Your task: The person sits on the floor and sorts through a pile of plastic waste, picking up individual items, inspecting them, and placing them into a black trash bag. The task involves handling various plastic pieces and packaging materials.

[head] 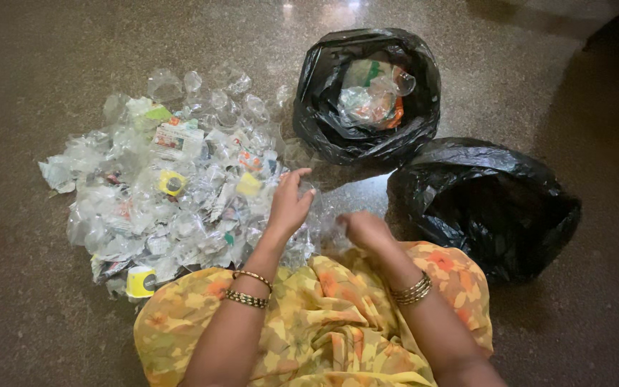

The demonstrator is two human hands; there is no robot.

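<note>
Dim, floor glare, perhaps soft focus

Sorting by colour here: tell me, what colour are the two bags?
Both bags are glossy black, seen in the head view.

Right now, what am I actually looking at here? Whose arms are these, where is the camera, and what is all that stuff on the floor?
There is no machine here: these are a person's two bare arms, seen from a camera worn on their head and looking down. The person sits on a speckled stone floor in a yellow flowered garment, with bangles on both wrists. On the floor in front lies a pile of crumpled clear plastic, mixed with bits of printed wrapper and a few yellow caps. The left hand reaches into the pile's edge, its fingers on a clear piece. The right hand is curled beside it over more clear plastic; what it grips cannot be made out. Beyond stand two black bags: an open bag with plastic scraps inside, and a second bag whose contents are hidden.
</note>
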